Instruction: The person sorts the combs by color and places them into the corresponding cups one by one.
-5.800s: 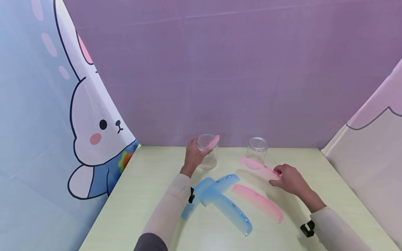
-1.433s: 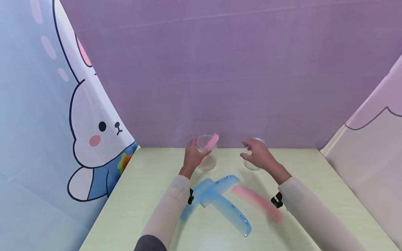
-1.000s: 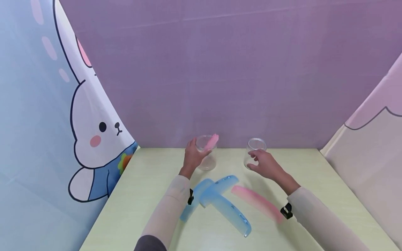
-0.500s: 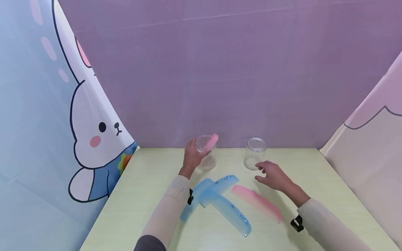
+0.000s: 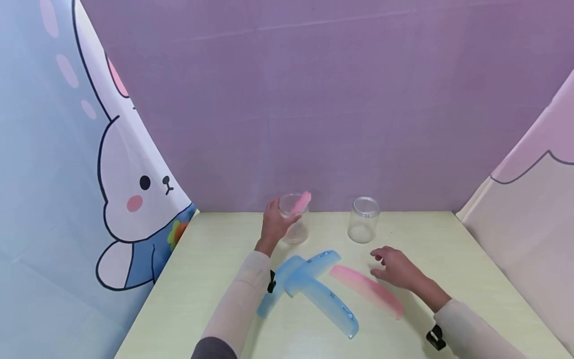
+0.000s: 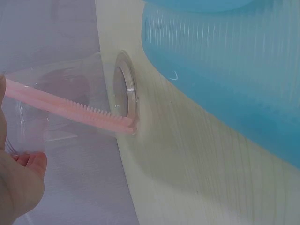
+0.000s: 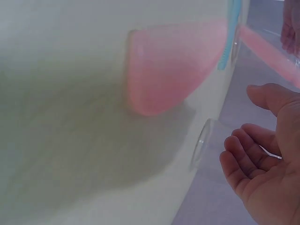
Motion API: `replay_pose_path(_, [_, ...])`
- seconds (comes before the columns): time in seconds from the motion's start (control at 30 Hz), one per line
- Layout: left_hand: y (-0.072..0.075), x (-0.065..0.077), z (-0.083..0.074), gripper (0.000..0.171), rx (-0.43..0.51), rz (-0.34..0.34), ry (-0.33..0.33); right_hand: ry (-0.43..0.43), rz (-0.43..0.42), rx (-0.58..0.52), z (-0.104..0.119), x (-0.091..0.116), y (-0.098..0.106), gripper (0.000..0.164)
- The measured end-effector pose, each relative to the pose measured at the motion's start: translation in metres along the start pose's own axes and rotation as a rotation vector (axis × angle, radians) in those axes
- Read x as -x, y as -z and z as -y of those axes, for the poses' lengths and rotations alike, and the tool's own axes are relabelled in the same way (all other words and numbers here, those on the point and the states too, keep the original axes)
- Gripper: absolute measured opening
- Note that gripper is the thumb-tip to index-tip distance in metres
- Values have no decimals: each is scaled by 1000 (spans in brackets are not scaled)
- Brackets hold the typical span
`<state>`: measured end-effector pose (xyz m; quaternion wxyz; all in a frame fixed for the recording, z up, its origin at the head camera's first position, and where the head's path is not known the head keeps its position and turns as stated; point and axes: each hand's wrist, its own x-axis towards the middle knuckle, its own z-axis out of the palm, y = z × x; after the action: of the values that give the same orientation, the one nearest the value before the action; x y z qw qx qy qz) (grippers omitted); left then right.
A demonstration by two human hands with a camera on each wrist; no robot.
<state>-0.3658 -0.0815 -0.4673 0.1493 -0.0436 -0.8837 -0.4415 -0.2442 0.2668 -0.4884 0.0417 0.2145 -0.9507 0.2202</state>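
My left hand [image 5: 274, 224] grips the left clear jar [image 5: 299, 233], thumb on the near side and fingers round the back. Inside that jar pink comb plastic [image 5: 302, 203] leans with its top above the rim; the left wrist view shows overlapping pink strips [image 6: 70, 108] with teeth, reaching down to the base. My right hand [image 5: 396, 269] holds nothing, its fingers loosely bent, above the upper right side of a pink comb [image 5: 367, 289] lying flat on the table. In the right wrist view the comb's rounded end [image 7: 159, 75] is left of the fingers.
Several blue combs [image 5: 332, 304] lie crossed over one another, left of the pink comb on the pale table [image 5: 179, 299]. A second clear jar [image 5: 363, 227] with nothing inside stands at the back right. A purple cloth [image 5: 287, 109] hangs behind the table.
The pink comb my right hand held earliest has left it, and more pink shows in the left jar. Since then my right hand has drawn back from the right jar toward me. My left hand stays put.
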Motion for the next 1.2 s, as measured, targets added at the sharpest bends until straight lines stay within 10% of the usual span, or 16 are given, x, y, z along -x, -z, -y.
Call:
replay_pose_path(0.93, [-7, -3, 2, 92, -32, -1, 11, -124, 162, -44, -19, 47, -20, 27])
replay_pose_path(1.2, [-7, -3, 2, 92, -25, -2, 7, -158, 135, -32, -18, 58, -25, 46])
